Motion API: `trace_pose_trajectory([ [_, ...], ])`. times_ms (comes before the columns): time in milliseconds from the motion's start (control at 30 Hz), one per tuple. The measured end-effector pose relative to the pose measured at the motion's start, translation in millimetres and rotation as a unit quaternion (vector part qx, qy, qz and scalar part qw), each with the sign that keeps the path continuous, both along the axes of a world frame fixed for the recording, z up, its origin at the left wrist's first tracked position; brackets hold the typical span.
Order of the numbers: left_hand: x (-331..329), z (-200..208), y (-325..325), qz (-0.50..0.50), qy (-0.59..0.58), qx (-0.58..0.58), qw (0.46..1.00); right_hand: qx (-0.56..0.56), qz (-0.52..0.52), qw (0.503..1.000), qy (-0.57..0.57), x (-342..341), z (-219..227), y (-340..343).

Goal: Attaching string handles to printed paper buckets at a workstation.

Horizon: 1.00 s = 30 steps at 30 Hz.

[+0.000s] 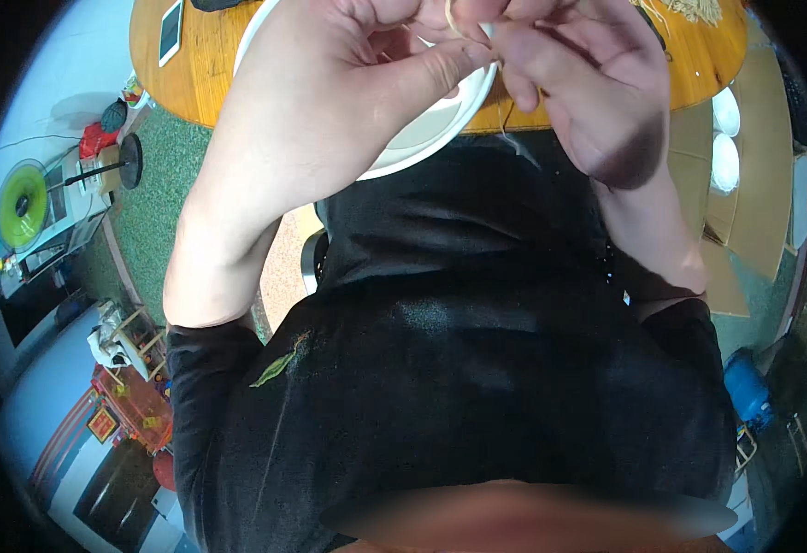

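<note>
At the top of the head view, my left hand (348, 83) and my right hand (597, 78) meet, thumbs and fingertips pinched close together. A thin pale yellow cord (452, 18) loops up between the fingertips, and both hands grip it. A small whitish bit shows beside the right thumb; I cannot make out what it is. Below the right fingers a thin strand (511, 138) dangles over the table's edge. Under my left hand stands a round white basin (463, 115), its inside mostly hidden by the hand and wrist.
The wooden table (202, 69) carries a white phone (171, 33) at the left and a bundle of pale cords (695, 9) at the far right. On the right floor lie cardboard (761, 166) and white round items (725, 164). A green fan (22, 205) stands at left.
</note>
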State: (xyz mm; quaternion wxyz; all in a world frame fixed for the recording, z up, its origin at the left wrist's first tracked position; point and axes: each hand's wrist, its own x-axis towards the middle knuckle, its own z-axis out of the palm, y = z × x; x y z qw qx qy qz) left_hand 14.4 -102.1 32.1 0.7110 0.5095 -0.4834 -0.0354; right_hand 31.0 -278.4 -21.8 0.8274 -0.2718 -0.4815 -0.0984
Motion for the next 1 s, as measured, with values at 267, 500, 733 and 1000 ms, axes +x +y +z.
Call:
trace_pose_trajectory([
  [267,-24.7,50.0,-9.9,0.227,0.372,0.347,0.831,-0.434,-0.414,0.800,0.016,-33.0,12.4,-40.6],
  [500,-22.6,48.3,-7.8,0.228,0.360,0.370,0.826,-0.411,-0.450,0.764,-0.211,-24.2,-7.9,-46.9],
  [733,-21.7,47.5,-8.2,0.226,0.366,0.359,0.828,-0.392,-0.450,0.766,-0.240,-19.2,-1.5,-46.8],
  [1000,-5.0,24.3,1.9,0.195,0.395,0.337,0.832,-0.406,-0.392,0.811,-0.152,-29.8,-1.6,-45.6],
])
